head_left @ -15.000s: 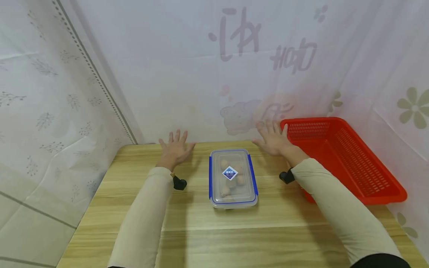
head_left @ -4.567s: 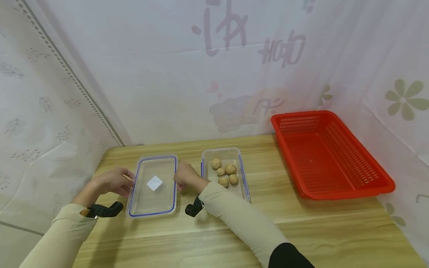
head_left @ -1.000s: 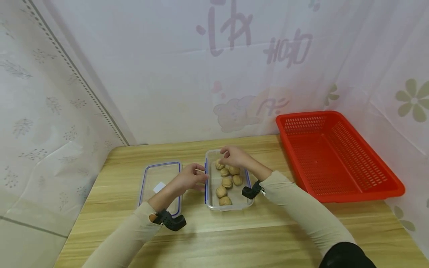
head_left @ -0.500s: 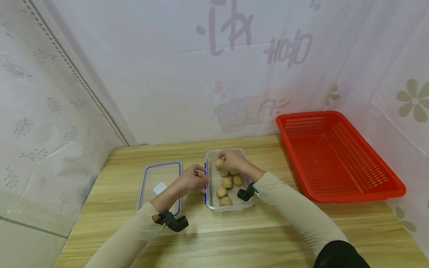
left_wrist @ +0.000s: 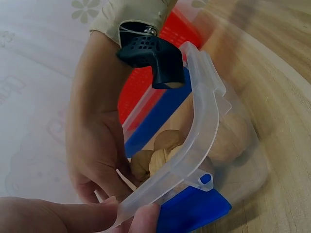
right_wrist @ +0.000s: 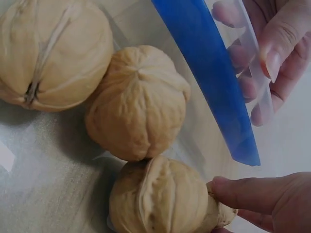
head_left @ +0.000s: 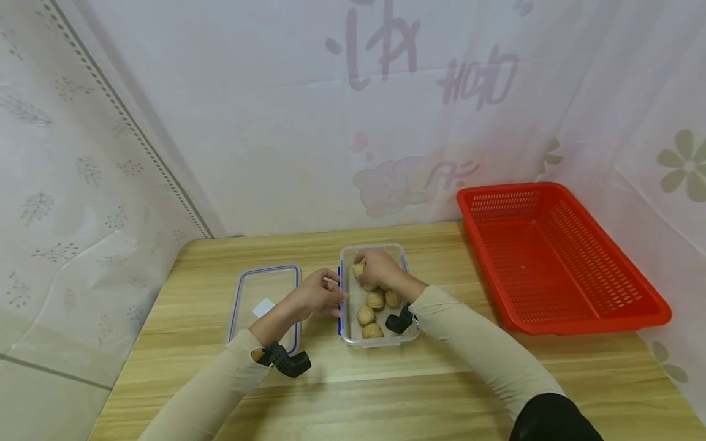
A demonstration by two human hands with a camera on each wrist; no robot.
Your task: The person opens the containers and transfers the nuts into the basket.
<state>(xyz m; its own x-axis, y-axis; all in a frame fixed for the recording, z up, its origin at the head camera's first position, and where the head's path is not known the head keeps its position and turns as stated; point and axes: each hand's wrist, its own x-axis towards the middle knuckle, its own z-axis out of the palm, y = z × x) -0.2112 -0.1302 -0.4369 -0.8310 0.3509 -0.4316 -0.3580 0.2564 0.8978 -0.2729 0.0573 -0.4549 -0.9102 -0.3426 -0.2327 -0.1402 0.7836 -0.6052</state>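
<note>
Red basket [head_left: 551,269] well right of my right hand [head_left: 377,267], on wood-grain table [head_left: 419,392]. White cloth [head_left: 265,135] hangs beyond my hand: faint bear print [head_left: 388,187], mauve lettering [head_left: 384,46] above. Olive flower [head_left: 687,166] to my hand's far right, grey sprigs [head_left: 36,208] far left.

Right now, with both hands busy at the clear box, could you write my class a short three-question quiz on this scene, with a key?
1. Multiple choice: which hand touches a walnut in the clear box?
A) left
B) right
C) neither

2. True or false: the lid lies on the table, apart from the clear box.

3. Fill in the gap: the left hand holds the clear box by its ____.

Key:
1. B: the right hand is inside, fingers on a walnut.
2. True: it lies to the left, with a gap between.
3. Rim, on the left side.
</note>
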